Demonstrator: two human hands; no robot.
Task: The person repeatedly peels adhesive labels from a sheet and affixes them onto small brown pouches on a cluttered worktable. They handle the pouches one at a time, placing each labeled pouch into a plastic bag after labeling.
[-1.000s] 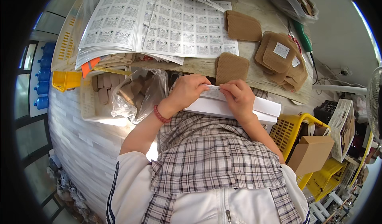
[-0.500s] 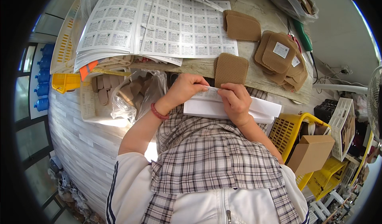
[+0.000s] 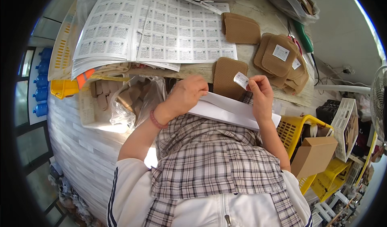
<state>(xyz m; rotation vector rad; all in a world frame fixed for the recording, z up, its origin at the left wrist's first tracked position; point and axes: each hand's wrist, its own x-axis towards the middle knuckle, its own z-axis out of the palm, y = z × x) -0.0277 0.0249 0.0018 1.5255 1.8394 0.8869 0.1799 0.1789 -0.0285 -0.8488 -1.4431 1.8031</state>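
Observation:
Between the thumb and finger of my right hand is a small white printed label, held by its edge over a brown textured pad. That pad lies with another at the table's front edge. My left hand is closed on the left end of a folded white label sheet, which rests across my lap. To the right lies a pile of brown pads; two of them carry white labels. Farther back sits a short stack of unlabelled brown pads.
A thick stack of printed label sheets covers the table's left part. Red-handled scissors and a green-handled tool lie at the right edge. Below stand a white crate on the left and a yellow basket with a cardboard box on the right.
My right hand has moved right and up, away from the sheet, and now holds one loose label. My left hand has shifted slightly left, still with the sheet.

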